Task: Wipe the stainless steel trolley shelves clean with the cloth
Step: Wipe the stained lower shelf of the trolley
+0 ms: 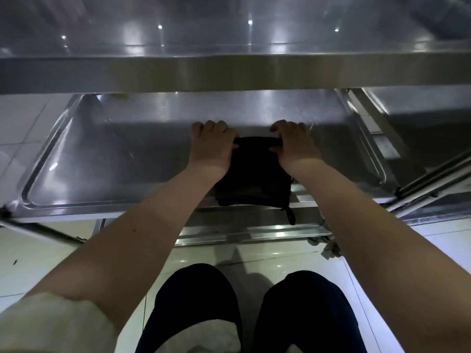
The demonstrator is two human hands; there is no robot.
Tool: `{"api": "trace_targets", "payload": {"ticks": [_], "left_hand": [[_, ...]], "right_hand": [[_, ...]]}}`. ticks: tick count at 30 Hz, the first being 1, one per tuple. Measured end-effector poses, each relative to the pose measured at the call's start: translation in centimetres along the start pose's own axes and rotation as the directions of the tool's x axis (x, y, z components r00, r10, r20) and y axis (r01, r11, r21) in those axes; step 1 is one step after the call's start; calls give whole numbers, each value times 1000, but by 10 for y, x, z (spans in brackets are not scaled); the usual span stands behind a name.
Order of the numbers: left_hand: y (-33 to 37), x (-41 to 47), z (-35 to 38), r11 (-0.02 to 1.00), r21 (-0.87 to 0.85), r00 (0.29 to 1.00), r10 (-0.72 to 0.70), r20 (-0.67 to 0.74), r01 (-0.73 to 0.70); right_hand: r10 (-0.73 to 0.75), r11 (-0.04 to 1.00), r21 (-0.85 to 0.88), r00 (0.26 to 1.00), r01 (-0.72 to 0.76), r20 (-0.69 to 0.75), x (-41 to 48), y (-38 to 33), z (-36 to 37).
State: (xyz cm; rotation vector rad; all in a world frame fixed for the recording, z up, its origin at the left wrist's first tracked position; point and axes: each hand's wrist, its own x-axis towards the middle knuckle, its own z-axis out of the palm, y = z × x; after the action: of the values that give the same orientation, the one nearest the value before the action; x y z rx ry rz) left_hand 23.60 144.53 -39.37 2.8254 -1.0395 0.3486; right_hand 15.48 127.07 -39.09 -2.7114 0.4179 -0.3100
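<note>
A dark cloth [252, 179] lies folded on the middle shelf [114, 154] of the steel trolley, its near edge hanging over the shelf's front rim. My left hand [212, 146] grips the cloth's far left corner, fingers curled down on the steel. My right hand [293, 143] grips the far right corner the same way. A taut band of cloth stretches between the two hands. The top shelf [229, 72] juts out above and hides the back of the middle shelf.
A lower shelf rim [244, 233] shows below the middle one. Trolley legs and a slanted bar [433, 184] stand at the right, another bar [46, 231] at the left. My knees [198, 296] are above the white tiled floor. A crumpled rag [330, 247] lies by the right leg.
</note>
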Motion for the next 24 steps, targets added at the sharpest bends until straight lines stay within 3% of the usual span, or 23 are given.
{"api": "trace_targets", "payload": {"ticks": [3,9,12,17,20,24], "left_hand": [[14,-23,-43,996,-48,989,70,-129,-77],[71,-65,-104,949,-191,938,189,-291,-251],[100,-82,-93,898,-305,924,221,-310,-317],[148,-109,-16,843,-463,955,297,-21,-272],[165,-128,48,819,-546,914,343,215,-179],[168,-153,125,748,-663,828,344,443,44]], "right_hand": [[-127,992,-9,987,127,-96,-31,-4,-39],[-127,981,87,916,173,-380,-123,10,-101],[-157,981,40,905,188,-396,-164,38,-104],[-104,992,37,963,116,-248,-211,98,-62],[-64,993,94,996,70,-69,-230,135,-23],[-50,990,140,986,28,157,-246,172,40]]}}
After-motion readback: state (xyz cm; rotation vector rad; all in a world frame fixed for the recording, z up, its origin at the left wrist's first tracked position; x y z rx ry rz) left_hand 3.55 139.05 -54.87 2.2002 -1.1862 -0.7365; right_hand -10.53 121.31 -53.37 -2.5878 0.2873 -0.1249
